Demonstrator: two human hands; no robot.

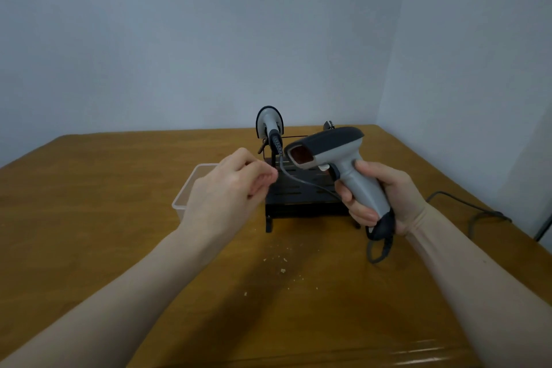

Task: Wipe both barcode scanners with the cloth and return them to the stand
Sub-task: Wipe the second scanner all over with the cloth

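Wooden table (104, 188) fills the lower frame, with the black stand (301, 191) at centre and a clear plastic tub (186, 191) just left of it. Your right hand (379, 197) grips a grey scanner (334, 158) by its handle, centre-right above the stand, while the second scanner (268, 124) sits docked at the stand's back. Your left hand (227, 191) hangs loosely curled, holding nothing I can see.

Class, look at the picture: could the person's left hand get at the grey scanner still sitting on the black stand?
Probably yes. The left hand holds nothing, hovers just left of the black slotted stand, and nothing blocks the way to the grey barcode scanner there.
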